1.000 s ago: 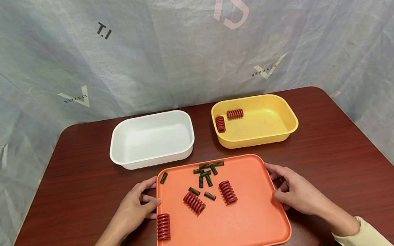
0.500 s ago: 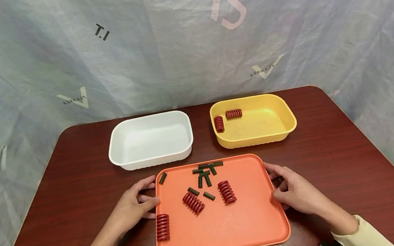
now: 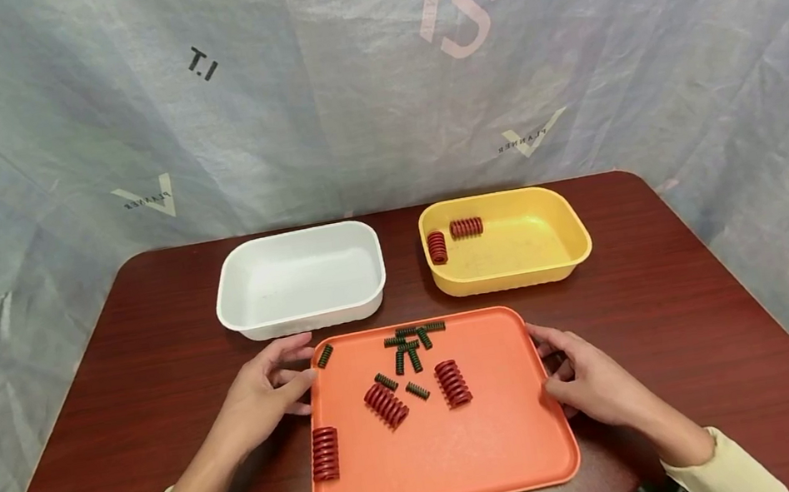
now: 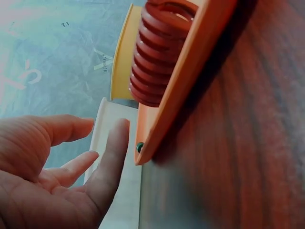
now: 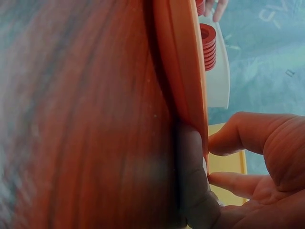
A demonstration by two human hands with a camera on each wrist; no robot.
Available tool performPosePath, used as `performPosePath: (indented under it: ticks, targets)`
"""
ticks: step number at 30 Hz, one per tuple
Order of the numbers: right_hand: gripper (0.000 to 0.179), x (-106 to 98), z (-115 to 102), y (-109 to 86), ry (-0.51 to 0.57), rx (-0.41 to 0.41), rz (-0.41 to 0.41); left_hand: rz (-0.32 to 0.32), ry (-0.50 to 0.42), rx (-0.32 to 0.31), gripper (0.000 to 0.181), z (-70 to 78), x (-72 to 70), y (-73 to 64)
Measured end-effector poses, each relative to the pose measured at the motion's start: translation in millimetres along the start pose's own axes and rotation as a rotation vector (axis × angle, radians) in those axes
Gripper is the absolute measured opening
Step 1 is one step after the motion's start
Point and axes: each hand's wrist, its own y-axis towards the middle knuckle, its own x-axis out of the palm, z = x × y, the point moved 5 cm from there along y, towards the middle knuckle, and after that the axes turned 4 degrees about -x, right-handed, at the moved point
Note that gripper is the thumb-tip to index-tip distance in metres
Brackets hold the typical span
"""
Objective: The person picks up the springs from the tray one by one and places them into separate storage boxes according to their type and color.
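An orange tray [image 3: 499, 450] lies on the table, bearing three thick red coil springs, one [image 3: 324, 454] along its left edge and one [image 3: 453, 383] near the middle. Thin dark green springs [image 3: 408, 345] cluster toward its far edge, and a lone green spring [image 3: 325, 356] lies in the far left corner. My left hand [image 3: 252, 396] is beside that corner; in the left wrist view its fingers [image 4: 114, 157] are spread, apart from the tray. At the opposite edge my right hand [image 3: 591, 378] grips the tray, thumb [image 5: 228, 136] at the rim and fingers against its outer side.
Behind the tray stand a white bin [image 3: 314, 321] on the left and a yellow bin [image 3: 513, 280] on the right. Two red springs [image 3: 466, 227] lie in the yellow bin's left part. A grey printed curtain [image 3: 346, 118] hangs behind the brown table [image 3: 672, 283].
My left hand has come off the tray's left edge and moved forward toward the far left corner. My right hand keeps its grip. The whole scene shifts slightly left in the head view.
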Motion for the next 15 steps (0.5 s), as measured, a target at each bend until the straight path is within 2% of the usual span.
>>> performPosePath:
  ticks: [7,11,15]
  targets:
    - [0.084,1.1,0.3,0.5,-0.005,0.007,0.002,-0.014,0.005,-0.003,0.053,2.8,4.6,6.0]
    - [0.083,0.8,-0.4,0.2,-0.008,0.003,0.0,-0.027,0.023,-0.028,0.054,2.2,5.9,10.1]
    - [0.083,0.7,-0.5,-0.2,-0.009,0.004,-0.001,-0.013,0.096,-0.051,0.052,3.8,8.5,15.8]
